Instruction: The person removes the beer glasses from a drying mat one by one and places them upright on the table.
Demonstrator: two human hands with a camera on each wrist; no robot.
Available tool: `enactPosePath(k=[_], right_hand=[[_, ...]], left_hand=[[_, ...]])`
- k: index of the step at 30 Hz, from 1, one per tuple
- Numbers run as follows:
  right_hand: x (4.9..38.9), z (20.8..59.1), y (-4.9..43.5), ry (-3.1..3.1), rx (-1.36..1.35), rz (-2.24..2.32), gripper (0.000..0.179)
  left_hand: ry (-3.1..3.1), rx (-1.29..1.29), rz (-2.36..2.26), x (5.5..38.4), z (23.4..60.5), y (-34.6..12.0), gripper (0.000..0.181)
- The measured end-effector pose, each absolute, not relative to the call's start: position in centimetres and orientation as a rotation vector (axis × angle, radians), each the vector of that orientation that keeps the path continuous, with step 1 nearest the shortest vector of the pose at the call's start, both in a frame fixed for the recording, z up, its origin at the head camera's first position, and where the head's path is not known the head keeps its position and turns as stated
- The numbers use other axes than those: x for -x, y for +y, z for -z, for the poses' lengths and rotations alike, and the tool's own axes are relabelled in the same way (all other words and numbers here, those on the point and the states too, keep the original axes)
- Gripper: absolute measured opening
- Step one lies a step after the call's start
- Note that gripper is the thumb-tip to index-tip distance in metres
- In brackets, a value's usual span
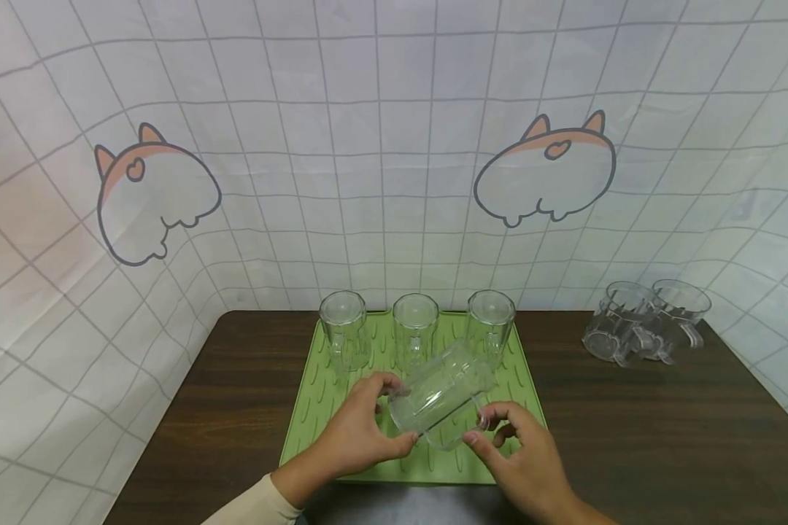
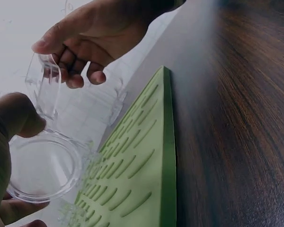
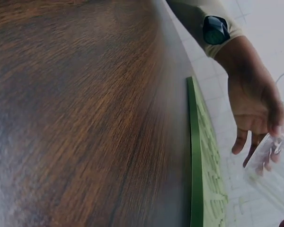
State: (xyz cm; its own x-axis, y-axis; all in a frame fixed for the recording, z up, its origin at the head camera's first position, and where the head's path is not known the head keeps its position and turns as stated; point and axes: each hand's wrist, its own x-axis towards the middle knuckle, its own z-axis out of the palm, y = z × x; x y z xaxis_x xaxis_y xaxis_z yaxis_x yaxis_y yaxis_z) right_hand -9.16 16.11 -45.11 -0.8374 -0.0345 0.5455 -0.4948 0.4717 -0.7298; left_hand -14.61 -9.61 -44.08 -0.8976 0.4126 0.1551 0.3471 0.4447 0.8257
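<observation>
A clear mug [image 1: 441,394] is held tilted in the air above a green ridged mat [image 1: 305,412]. My left hand [image 1: 361,430] grips its lower-left end between thumb and fingers. With thumb and fingers, my right hand [image 1: 528,459] pinches the mug's handle. In the left wrist view, a round end of the mug [image 2: 45,168] faces the camera. The right wrist view shows only part of the mug [image 3: 277,172], with the left hand [image 3: 253,101] at it. Three clear mugs, left [image 1: 344,332], middle [image 1: 415,335] and right [image 1: 492,324], stand in a row at the mat's back.
Two more clear mugs, one [image 1: 620,321] partly in front of the other [image 1: 679,302], stand at the back right of the dark wooden table [image 1: 630,423]. A white grid-patterned sheet [image 1: 407,160] rises behind the table and along both sides.
</observation>
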Motion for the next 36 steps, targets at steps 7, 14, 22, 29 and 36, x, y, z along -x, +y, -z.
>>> enactPosePath(k=[7,14,22,29,36], right_hand=[[8.9,45.0,15.8,-2.243,-0.533,-1.419,0.029],[8.8,45.1,15.4,-2.194,-0.658,-1.469,0.029],[9.0,45.5,15.2,-2.144,-0.803,-1.482,0.033],[9.1,45.7,15.2,-2.105,-0.91,-1.515,0.042],[9.2,46.0,15.3,-2.089,-1.0,-1.508,0.039]], left_hand=[[2.688,-0.682,-1.317,14.6,44.4,-9.2,0.06],[2.718,-0.664,-1.254,14.8,44.7,-8.6,0.063],[2.739,-0.652,-1.213,15.0,44.9,-8.1,0.064],[2.778,-0.659,-1.195,15.1,45.1,-7.6,0.069],[2.783,-0.655,-1.179,15.1,45.2,-7.3,0.074]])
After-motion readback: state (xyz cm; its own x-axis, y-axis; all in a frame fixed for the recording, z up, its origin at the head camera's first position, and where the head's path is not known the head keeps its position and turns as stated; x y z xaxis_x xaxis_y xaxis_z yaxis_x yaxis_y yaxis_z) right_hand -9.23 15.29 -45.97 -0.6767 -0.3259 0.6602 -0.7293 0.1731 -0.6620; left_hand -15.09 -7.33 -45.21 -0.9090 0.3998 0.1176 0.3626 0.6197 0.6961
